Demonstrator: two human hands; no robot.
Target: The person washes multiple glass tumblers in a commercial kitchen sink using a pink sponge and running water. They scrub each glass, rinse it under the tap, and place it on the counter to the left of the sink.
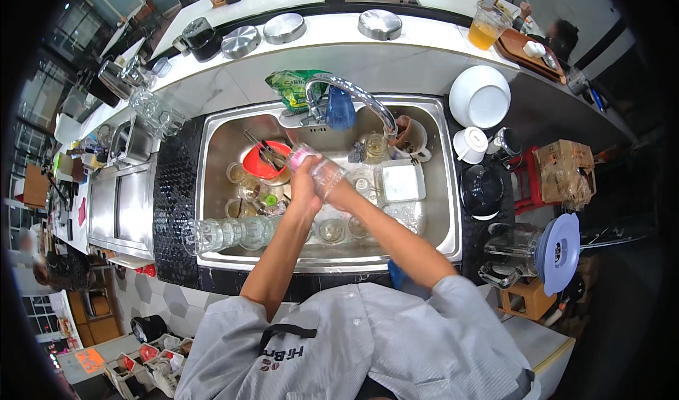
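Observation:
Above the stainless steel double sink (212, 135), my left hand (305, 188) grips a clear drinking glass (321, 167) from outside. My right hand (339, 190) reaches into the glass's mouth, its fingers blurred behind the wall. At their tips shows a pink scrubber or sponge (300, 159). Beyond my left hand lies a red bowl (255, 165) with metal utensils in it. Several used glasses (249, 189) and a small green object (271, 200) are below it. In the right part are a white square container (403, 181), a glass jar (376, 148) and a white mug (420, 140).
A chrome faucet (366, 95) arches over the sink beside a blue bottle (340, 108) and green pouch (292, 87). Stacked glasses (223, 234) lie across the left rim. White bowls (480, 96) and a blender jug (512, 246) stand right. People are in the background.

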